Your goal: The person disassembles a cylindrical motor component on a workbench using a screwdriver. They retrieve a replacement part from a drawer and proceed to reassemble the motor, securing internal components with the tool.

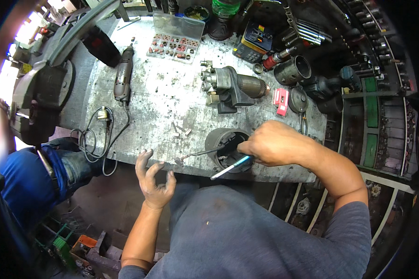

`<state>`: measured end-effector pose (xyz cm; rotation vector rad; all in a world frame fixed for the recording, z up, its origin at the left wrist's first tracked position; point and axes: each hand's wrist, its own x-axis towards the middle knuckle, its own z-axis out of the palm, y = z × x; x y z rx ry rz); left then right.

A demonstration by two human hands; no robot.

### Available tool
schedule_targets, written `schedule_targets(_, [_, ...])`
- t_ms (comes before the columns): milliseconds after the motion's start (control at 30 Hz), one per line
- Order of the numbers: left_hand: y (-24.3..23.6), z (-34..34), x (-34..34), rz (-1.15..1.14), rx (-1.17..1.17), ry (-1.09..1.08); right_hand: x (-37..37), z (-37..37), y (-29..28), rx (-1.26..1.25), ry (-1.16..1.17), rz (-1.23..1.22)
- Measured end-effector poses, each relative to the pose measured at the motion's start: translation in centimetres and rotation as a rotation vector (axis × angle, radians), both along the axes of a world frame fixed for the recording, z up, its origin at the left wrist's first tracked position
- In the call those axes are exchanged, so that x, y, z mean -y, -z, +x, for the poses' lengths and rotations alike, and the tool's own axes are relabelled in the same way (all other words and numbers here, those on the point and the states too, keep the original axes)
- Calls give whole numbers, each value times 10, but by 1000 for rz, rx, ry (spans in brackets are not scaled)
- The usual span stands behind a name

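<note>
My right hand [277, 143] is closed around a slim pen-shaped tool [232, 167], blue and whitish, which slants down to the left across the near side of a round motor housing [212, 145]. The housing stands on end at the bench's front edge, its open top partly hidden by my hand. From it a dark lead [202, 152] reaches left over the bench top. Left of the housing, my left hand [156, 183] is held in the air with curled fingers apart, holding nothing. Several small blocks and pins [181, 130] lie on the bench behind.
On the worn bench [163, 107] lie a starter motor assembly [230, 86], a corded rotary tool [123, 76], a compartment box of small parts [174, 44] and a red box [281, 100]. A vise [39, 97] and another person in blue [32, 186] are at left; tool racks line the right.
</note>
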<state>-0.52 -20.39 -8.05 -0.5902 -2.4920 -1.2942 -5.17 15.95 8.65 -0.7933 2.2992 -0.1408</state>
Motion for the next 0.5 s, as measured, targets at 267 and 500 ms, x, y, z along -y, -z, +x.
schedule_targets(267, [67,44,-7,212,28,-237,-46,78,28,-458,281,-420])
schedule_targets(500, [111,91,-21,319,32,-389,-40,107,62,-536,587,-398])
